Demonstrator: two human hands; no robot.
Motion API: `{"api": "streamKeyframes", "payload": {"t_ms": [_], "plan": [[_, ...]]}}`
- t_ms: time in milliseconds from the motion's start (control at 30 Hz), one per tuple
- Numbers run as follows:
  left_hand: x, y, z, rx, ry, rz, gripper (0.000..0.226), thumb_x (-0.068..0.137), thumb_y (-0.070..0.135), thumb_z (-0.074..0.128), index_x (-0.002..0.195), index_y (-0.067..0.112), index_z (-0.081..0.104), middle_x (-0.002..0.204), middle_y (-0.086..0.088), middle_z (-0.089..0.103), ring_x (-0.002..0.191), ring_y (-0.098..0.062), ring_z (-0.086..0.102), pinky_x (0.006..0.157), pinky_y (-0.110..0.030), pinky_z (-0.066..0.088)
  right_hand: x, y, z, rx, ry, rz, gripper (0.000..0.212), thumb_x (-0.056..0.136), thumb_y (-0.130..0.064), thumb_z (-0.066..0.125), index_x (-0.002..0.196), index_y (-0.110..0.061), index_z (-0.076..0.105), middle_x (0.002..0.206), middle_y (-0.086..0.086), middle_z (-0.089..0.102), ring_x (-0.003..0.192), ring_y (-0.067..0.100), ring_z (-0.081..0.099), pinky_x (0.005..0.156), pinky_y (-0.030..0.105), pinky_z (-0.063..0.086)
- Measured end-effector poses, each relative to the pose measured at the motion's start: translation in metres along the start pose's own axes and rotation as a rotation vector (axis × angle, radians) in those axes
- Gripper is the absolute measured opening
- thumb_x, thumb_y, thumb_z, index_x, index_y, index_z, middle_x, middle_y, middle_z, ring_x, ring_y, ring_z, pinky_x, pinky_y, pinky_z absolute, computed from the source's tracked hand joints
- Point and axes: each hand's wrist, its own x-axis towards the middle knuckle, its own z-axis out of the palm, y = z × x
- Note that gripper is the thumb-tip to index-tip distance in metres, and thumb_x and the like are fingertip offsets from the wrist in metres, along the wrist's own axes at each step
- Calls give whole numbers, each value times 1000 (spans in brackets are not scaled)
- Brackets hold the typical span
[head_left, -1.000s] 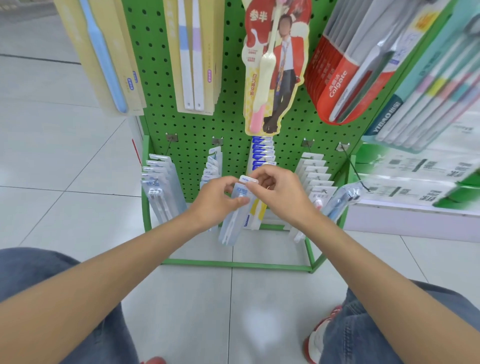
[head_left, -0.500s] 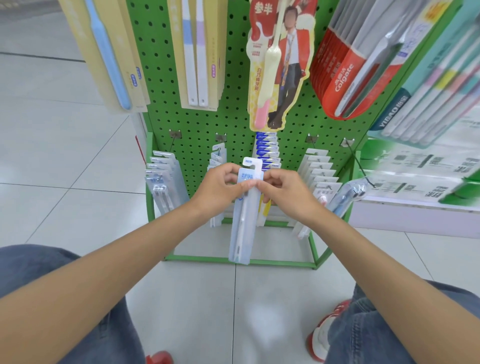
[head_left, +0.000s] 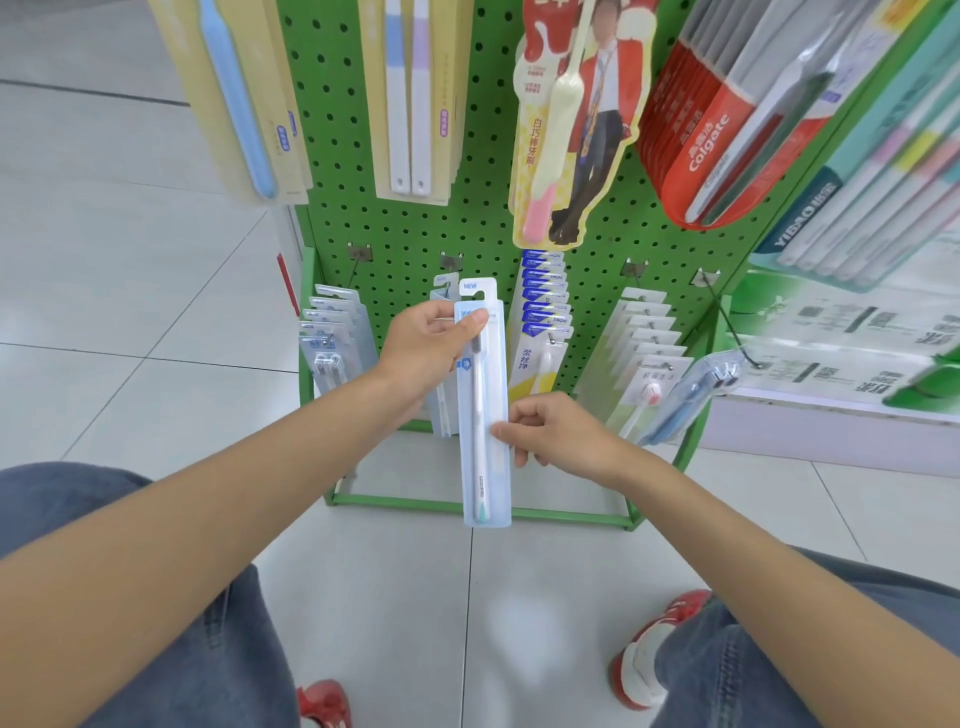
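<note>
A long pale-blue toothbrush pack (head_left: 484, 467) with a white "NEW" tab hangs upright in front of the green pegboard rack (head_left: 483, 228). My left hand (head_left: 431, 351) grips its upper part, thumb across the front. My right hand (head_left: 558, 434) pinches the pack's right edge near the middle with thumb and forefinger. The pack is off its hook and held clear of the rack. Behind it, a few similar packs (head_left: 441, 296) stay on the hook.
The bottom row of hooks holds several toothbrush packs: clear ones (head_left: 332, 338) at left, blue-topped ones (head_left: 543, 312) in the middle, white ones (head_left: 641, 343) at right. Larger packs hang above, including red Colgate ones (head_left: 711, 135). The rack's green base frame (head_left: 483, 512) lies on white floor tiles.
The pack came off the hook and was lifted upright toward me. My right hand slid from the top tab down to its middle edge. My left hand kept hold of the top.
</note>
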Motion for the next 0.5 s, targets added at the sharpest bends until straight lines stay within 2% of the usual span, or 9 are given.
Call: {"api": "streamKeyframes", "payload": {"t_ms": [67, 133, 200, 267, 333, 400, 433, 500], "plan": [[1, 0, -1, 0, 22, -13, 9, 93, 28, 66, 94, 20, 64, 63, 11, 55, 43, 2, 43, 57, -18, 41, -1, 4, 3, -3, -37, 45, 20, 94, -20, 64, 82, -5, 65, 58, -1, 62, 50, 5, 49, 52, 22, 34], [3, 1, -2, 6, 54, -27, 16, 93, 30, 65, 101, 16, 66, 61, 12, 53, 46, 0, 43, 57, -20, 41, -4, 9, 5, -59, -104, 81, 16, 92, -19, 67, 83, -6, 67, 62, 0, 64, 58, 11, 52, 53, 22, 36], [6, 2, -4, -3, 92, -34, 20, 93, 32, 65, 104, 15, 66, 62, 12, 53, 47, 0, 44, 57, -21, 42, -9, 13, 8, -124, -172, 102, 17, 90, -18, 68, 87, -1, 69, 66, 1, 64, 56, 6, 54, 51, 17, 37], [9, 3, -5, -11, 121, -36, 24, 93, 33, 65, 107, 15, 66, 65, 11, 53, 52, -2, 46, 61, -21, 45, -13, 15, 10, -129, -194, 102, 12, 89, -14, 69, 84, -3, 69, 62, -4, 62, 50, -3, 53, 50, 13, 36], [12, 2, -7, 1, 134, -35, 29, 93, 36, 64, 113, 14, 65, 72, 6, 58, 59, -4, 47, 69, -24, 46, -15, 17, 12, -102, -205, 78, 10, 86, -8, 70, 77, -10, 68, 58, -9, 60, 48, -3, 51, 49, 11, 36], [14, 1, -9, 14, 145, -34, 36, 93, 38, 64, 119, 13, 64, 93, -3, 66, 62, -4, 48, 72, -25, 46, -15, 20, 15, -76, -208, 60, 2, 84, -5, 71, 83, -7, 72, 64, -5, 63, 55, 1, 52, 55, 11, 39], [14, 1, -9, 23, 151, -32, 38, 93, 38, 63, 121, 12, 63, 100, -4, 65, 63, -4, 48, 71, -25, 47, -15, 22, 17, -70, -205, 50, 7, 82, -6, 71, 89, -6, 73, 71, -3, 64, 61, 4, 53, 61, 15, 42], [14, 3, -8, 71, 158, 5, 36, 96, 38, 60, 120, 11, 62, 81, -5, 64, 62, -7, 49, 66, -26, 49, -15, 26, 20, -66, -193, 40, 13, 81, -8, 72, 94, -5, 72, 78, 0, 63, 68, 9, 51, 66, 24, 42]]}}
